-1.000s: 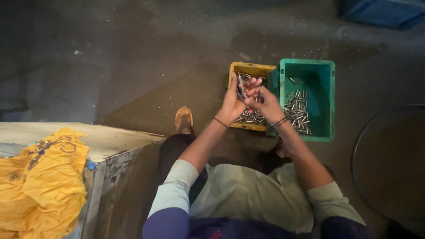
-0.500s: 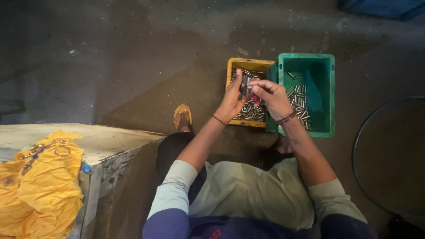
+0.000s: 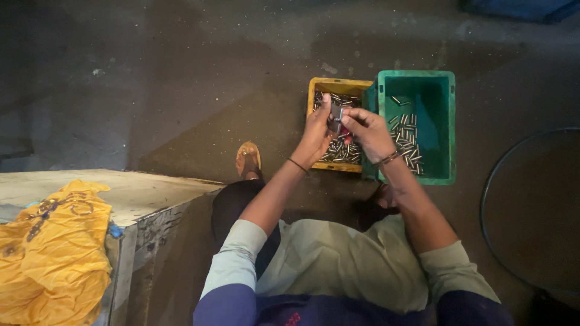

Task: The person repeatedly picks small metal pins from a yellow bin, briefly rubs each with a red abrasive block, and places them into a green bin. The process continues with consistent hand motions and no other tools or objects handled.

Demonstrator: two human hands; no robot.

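Cloth [image 3: 51,253] of yellow colour is seen at the far left, crumpled on the top of a worn block [image 3: 151,199] with a pale upper face. Further right, a sandalled foot [image 3: 248,160] is planted on the dark concrete floor [image 3: 151,90].

Next, the left hand [image 3: 317,134] is raised over a yellow crate [image 3: 338,86], its fingers curled shut around a small metal piece [image 3: 336,116]. The piece is held upright between the two hands, with its top showing above the left fingertips. It is met from the other side by the right hand [image 3: 370,133], whose fingers are pinched closed on the same piece; the exact contact points are hidden by the knuckles. A thin band is worn on each wrist.

Below the hands, short silvery metal pins [image 3: 341,151] are heaped in the yellow crate. Just beside it, touching its right wall, a green crate [image 3: 447,121] is set, and more such pins [image 3: 408,142] are scattered in its left half. At the far right, a thin dark hoop [image 3: 492,193] is laid on the floor.
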